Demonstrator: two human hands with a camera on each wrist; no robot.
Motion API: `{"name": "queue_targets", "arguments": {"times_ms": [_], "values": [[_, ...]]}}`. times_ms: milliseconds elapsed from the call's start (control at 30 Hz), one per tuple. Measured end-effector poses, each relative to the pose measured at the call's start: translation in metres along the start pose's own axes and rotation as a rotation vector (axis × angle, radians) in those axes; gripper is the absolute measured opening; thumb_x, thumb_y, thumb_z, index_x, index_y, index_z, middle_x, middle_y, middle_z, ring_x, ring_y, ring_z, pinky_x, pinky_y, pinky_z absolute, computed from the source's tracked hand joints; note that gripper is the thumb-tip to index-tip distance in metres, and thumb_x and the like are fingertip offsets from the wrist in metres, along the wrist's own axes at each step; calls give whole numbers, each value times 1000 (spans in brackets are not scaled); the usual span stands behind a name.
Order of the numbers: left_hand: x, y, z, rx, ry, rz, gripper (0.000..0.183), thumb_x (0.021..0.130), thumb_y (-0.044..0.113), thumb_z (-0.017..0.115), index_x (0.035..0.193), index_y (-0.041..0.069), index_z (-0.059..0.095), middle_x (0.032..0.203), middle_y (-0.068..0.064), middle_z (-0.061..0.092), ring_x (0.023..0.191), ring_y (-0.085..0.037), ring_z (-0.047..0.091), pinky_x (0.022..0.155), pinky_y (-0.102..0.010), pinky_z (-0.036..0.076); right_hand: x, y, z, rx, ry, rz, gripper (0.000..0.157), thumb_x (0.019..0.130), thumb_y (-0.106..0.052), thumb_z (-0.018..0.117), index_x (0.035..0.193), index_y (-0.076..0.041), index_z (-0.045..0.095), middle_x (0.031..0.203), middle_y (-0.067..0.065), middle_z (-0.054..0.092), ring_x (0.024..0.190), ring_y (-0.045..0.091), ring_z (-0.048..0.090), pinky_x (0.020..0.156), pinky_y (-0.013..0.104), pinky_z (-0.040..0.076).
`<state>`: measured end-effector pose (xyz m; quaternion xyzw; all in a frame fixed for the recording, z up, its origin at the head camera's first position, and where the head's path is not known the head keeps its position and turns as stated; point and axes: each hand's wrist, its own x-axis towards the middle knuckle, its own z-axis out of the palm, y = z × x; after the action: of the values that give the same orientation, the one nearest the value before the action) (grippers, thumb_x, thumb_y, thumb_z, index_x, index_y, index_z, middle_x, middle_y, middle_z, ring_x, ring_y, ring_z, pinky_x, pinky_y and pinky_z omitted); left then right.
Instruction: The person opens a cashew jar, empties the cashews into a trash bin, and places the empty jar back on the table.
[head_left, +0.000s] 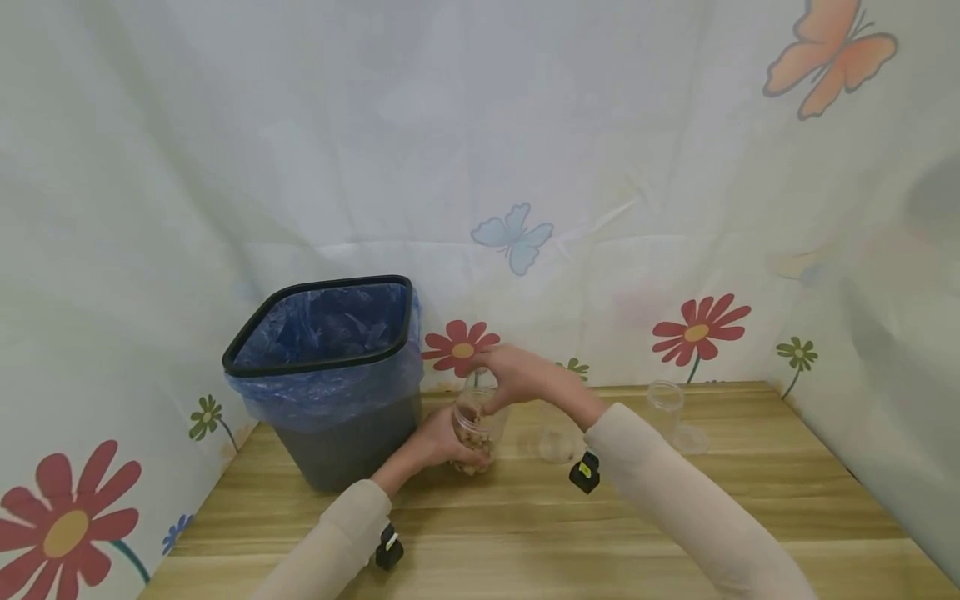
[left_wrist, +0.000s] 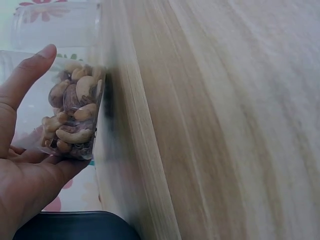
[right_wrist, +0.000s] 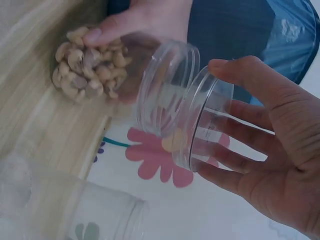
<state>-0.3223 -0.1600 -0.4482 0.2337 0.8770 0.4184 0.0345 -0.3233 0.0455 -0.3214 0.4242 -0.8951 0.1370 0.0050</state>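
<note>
My left hand [head_left: 435,442] grips a clear plastic jar [right_wrist: 167,85], its thumb and fingers wrapped round the sides. Mixed nuts [left_wrist: 75,112], pale curved cashews among darker brown ones, fill the lower part of the jar. A clear round lid [right_wrist: 197,127] is pinched by the rim between the thumb and fingers of my right hand [right_wrist: 280,140]. In the right wrist view the lid sits right at the jar's mouth, slightly tilted to it. The head view shows my right hand above the jar, with the lid faint behind the fingers.
Left of the hands stands a grey bin [head_left: 337,454] with a black rim and blue liner. On the wooden table [head_left: 525,533], a second clear jar [head_left: 557,442] stands to the right, then another clear jar [head_left: 665,407] beside a clear lid [head_left: 692,439]. A flower-printed curtain hangs behind.
</note>
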Motion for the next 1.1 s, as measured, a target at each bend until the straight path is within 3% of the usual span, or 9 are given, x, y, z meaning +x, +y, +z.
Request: {"name": "queue_targets", "arguments": {"times_ms": [200, 367, 567, 667, 867, 1100], "values": [[-5, -2, 1, -18, 27, -14, 79, 62, 21, 99, 126, -1, 60, 112, -7, 71, 101, -19, 67, 89, -40, 54, -6, 6, -10, 31, 48, 45, 60, 83, -26, 85, 135, -5, 61, 128, 11, 65, 116, 26, 61, 98, 42, 51], [-9, -6, 6, 7, 81, -23, 77, 60, 25, 100, 123, 0, 62, 111, -8, 71, 100, -20, 67, 89, -40, 54, -10, 14, -13, 88, 113, 148, 56, 87, -25, 80, 137, -8, 60, 135, 17, 55, 117, 29, 56, 100, 44, 49], [-14, -10, 14, 19, 162, -18, 73, 59, 25, 101, 118, 0, 65, 107, -8, 71, 96, -19, 67, 87, -37, 54, -8, 27, -1, 159, 206, 336, 58, 89, -30, 79, 138, -8, 56, 138, 21, 43, 120, 37, 49, 98, 49, 48], [-18, -11, 18, 9, 187, -8, 73, 59, 23, 100, 117, -1, 65, 106, -9, 71, 94, -18, 67, 85, -34, 54, -4, 34, 10, 174, 219, 391, 61, 88, -32, 81, 135, -5, 53, 137, 21, 42, 120, 38, 49, 97, 49, 48], [-24, -12, 20, -45, 204, -8, 74, 58, 19, 100, 118, -4, 63, 107, -12, 70, 94, -19, 66, 85, -36, 54, 9, 45, 26, 174, 159, 397, 64, 83, -25, 87, 129, 1, 52, 127, 18, 51, 110, 29, 56, 96, 43, 49], [-24, -14, 24, -96, 219, -10, 80, 59, 17, 100, 124, -4, 60, 116, -16, 68, 103, -25, 66, 90, -38, 54, 23, 51, 35, 209, -20, 500, 77, 80, -25, 90, 134, 5, 44, 131, 19, 61, 117, 32, 61, 99, 43, 50]]}}
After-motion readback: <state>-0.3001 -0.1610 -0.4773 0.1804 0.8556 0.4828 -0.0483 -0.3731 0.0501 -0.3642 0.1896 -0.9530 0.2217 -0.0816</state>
